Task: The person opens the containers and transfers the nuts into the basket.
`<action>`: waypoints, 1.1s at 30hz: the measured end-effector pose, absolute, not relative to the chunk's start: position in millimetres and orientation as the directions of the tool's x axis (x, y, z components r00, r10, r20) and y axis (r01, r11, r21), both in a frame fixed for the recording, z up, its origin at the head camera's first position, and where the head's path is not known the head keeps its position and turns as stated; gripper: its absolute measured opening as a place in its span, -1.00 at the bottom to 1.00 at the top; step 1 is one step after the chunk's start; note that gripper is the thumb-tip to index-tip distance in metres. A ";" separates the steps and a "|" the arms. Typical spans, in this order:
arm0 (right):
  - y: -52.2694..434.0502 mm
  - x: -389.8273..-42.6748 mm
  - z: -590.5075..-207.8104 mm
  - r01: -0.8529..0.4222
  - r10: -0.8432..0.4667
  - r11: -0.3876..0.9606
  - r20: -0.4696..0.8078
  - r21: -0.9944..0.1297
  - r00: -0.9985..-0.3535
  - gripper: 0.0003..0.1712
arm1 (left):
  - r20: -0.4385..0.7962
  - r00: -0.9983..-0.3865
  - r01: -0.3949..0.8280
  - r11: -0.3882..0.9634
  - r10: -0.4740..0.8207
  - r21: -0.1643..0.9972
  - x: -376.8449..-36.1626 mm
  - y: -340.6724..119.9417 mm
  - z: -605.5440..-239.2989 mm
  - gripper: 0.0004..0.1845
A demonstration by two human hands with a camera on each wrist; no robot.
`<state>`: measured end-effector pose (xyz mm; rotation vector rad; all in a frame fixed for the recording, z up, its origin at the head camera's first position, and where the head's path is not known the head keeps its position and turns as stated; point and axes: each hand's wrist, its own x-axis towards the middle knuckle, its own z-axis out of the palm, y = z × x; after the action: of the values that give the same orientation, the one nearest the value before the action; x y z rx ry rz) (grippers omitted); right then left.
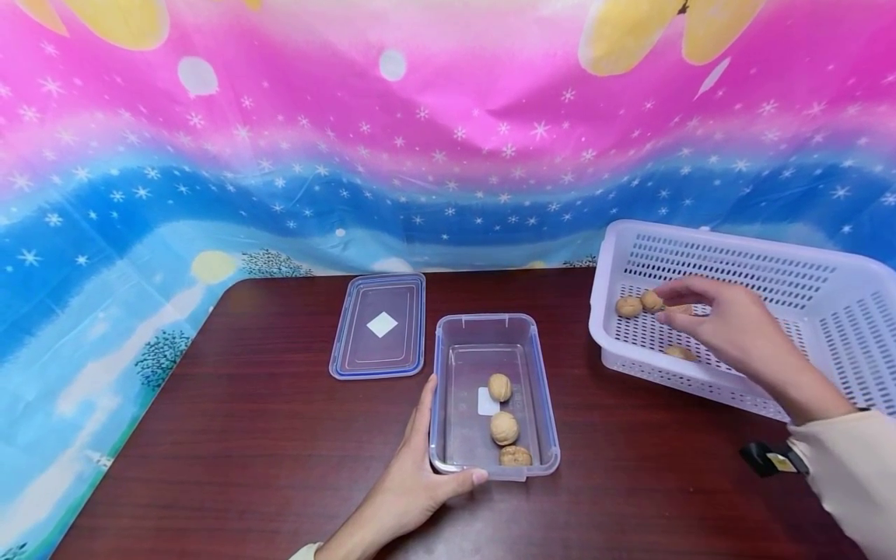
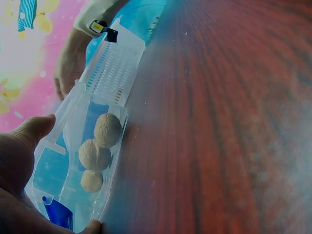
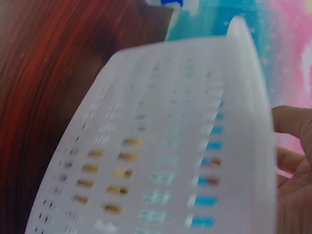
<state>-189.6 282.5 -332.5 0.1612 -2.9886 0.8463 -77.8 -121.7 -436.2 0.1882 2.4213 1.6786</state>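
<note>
Clear plastic container [image 1: 539,389], holding three walnuts [image 1: 503,428], sits mid-table; the left hand [image 1: 413,482] grips its near-left corner, thumb along the front rim. Right hand [image 1: 721,323], inside the white basket [image 1: 840,272], pinches one walnut [image 1: 652,301] with curled fingertips.

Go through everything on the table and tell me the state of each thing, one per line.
Clear container: open, lid off, three walnuts inside.
Lid: lying flat on the table, apart from the container.
White basket: upright, about three walnuts inside.
Left hand: holds the container's near corner.
Right hand: inside the basket, fingertips at a walnut; grip cannot be told.
</note>
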 end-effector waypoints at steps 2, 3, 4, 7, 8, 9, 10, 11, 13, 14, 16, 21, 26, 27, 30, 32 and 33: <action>274.2 -186.7 -330.5 -0.142 -0.104 0.831 0.101 -0.538 -0.989 -0.53 | -0.081 -0.974 -0.002 0.352 0.210 0.936 -77.9 -121.9 -436.1 0.39; 270.5 -185.0 -329.6 -0.153 -0.108 0.820 0.114 -0.552 -0.988 -0.55 | -0.080 -0.975 -0.001 0.354 0.210 0.935 -78.0 -121.9 -436.0 0.39; 267.2 -183.8 -328.9 -0.164 -0.114 0.806 0.123 -0.569 -0.986 -0.56 | -0.079 -0.974 0.001 0.355 0.210 0.935 -78.0 -122.0 -435.9 0.39; 257.8 -180.1 -327.6 -0.195 -0.139 0.742 0.137 -0.642 -0.981 -0.57 | -0.078 -0.975 0.002 0.358 0.209 0.934 -78.3 -122.3 -435.9 0.39; 254.6 -179.1 -327.2 -0.214 -0.153 0.717 0.149 -0.663 -0.977 -0.58 | -0.077 -0.975 0.003 0.360 0.209 0.933 -78.4 -122.4 -435.8 0.39; 251.4 -178.5 -327.0 -0.231 -0.168 0.699 0.158 -0.677 -0.973 -0.58 | -0.077 -0.975 0.003 0.360 0.209 0.933 -78.5 -122.5 -435.8 0.39; 247.8 -177.9 -326.7 -0.244 -0.179 0.682 0.166 -0.689 -0.970 -0.59 | -0.078 -0.975 0.003 0.360 0.209 0.933 -78.6 -122.6 -435.7 0.39; 244.3 -176.8 -326.2 -0.263 -0.196 0.670 0.175 -0.694 -0.965 -0.60 | -0.078 -0.975 0.002 0.359 0.208 0.933 -78.5 -122.6 -435.6 0.39; 237.6 -175.5 -325.2 -0.298 -0.229 0.648 0.193 -0.701 -0.954 -0.61 | -0.078 -0.975 0.002 0.355 0.209 0.935 -78.5 -122.5 -435.5 0.39; 234.5 -174.9 -324.8 -0.315 -0.249 0.641 0.198 -0.700 -0.948 -0.61 | -0.078 -0.975 0.001 0.354 0.209 0.935 -78.4 -122.4 -435.4 0.39; 228.8 -173.8 -324.0 -0.337 -0.285 0.630 0.196 -0.700 -0.938 -0.62 | -0.077 -0.974 0.001 0.350 0.211 0.937 -78.4 -122.0 -435.3 0.39; 215.7 -173.6 -325.0 -0.376 -0.365 0.600 0.176 -0.706 -0.914 -0.62 | -0.082 -0.974 -0.002 0.349 0.214 0.937 -78.7 -120.8 -434.3 0.38; 199.6 -175.3 -328.5 -0.373 -0.418 0.553 0.139 -0.745 -0.898 -0.59 | -0.092 -0.972 -0.011 0.349 0.216 0.937 -78.1 -120.5 -434.2 0.39; 196.4 -175.8 -329.4 -0.382 -0.430 0.547 0.141 -0.745 -0.892 -0.59 | -0.094 -0.972 -0.013 0.348 0.217 0.937 -77.9 -120.5 -434.3 0.39; 187.0 -176.5 -331.8 -0.399 -0.465 0.520 0.141 -0.756 -0.874 -0.59 | -0.095 -0.971 -0.013 0.346 0.220 0.938 -78.2 -120.8 -434.6 0.39; 181.3 -176.9 -334.1 -0.409 -0.497 0.492 0.137 -0.769 -0.857 -0.59 | -0.094 -0.971 -0.013 0.345 0.221 0.939 -78.3 -121.2 -434.9 0.39; 178.5 -177.1 -335.7 -0.406 -0.512 0.476 0.130 -0.780 -0.849 -0.59 | -0.095 -0.971 -0.013 0.346 0.221 0.938 -78.5 -121.4 -435.0 0.39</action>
<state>-177.1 178.5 -335.7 0.8762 -2.8015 1.4258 -78.5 -121.4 -435.0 0.1886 2.4015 1.6766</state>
